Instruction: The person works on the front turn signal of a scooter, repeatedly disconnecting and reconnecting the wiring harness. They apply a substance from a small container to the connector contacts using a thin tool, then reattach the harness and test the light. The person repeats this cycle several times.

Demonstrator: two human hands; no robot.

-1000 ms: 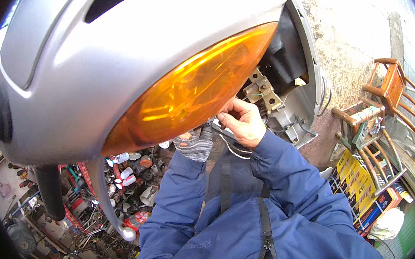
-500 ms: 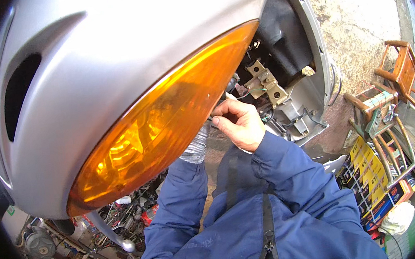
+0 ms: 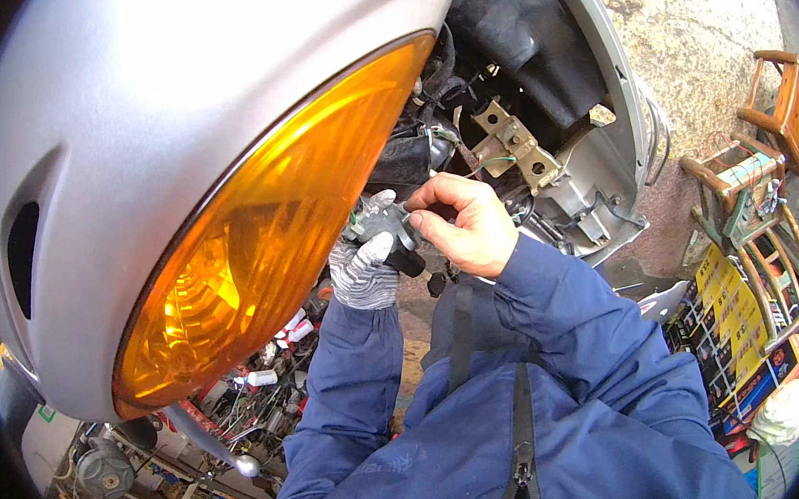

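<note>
My left hand [image 3: 363, 270], in a grey striped knit glove, grips a grey metal part with a black cylindrical end [image 3: 404, 258]. Its exact kind is unclear. Bare, my right hand [image 3: 466, 224] pinches thumb and forefinger together at the right edge of that part; what lies between the fingertips is too small to make out. Both hands are beside the orange lens [image 3: 272, 228] of a silver scooter's body panel [image 3: 174, 108]. Behind my right hand, the opened front shows wiring and a metal bracket [image 3: 517, 150]. A small dark piece [image 3: 437, 284] hangs below the held part.
Wooden chairs [image 3: 783, 102] stand on the right, above a yellow-labelled stack of boxes [image 3: 728, 314] and a white cloth [image 3: 783, 413]. Tools and parts clutter the lower left, where a silver lever with a ball end [image 3: 245, 464] sticks out. A grey panel edge [image 3: 627, 131] borders the opening.
The scooter's panel and lens have shifted left in view. My gloved left hand and the grey part have come out from behind the lens, and my right hand stays pinched beside them.
</note>
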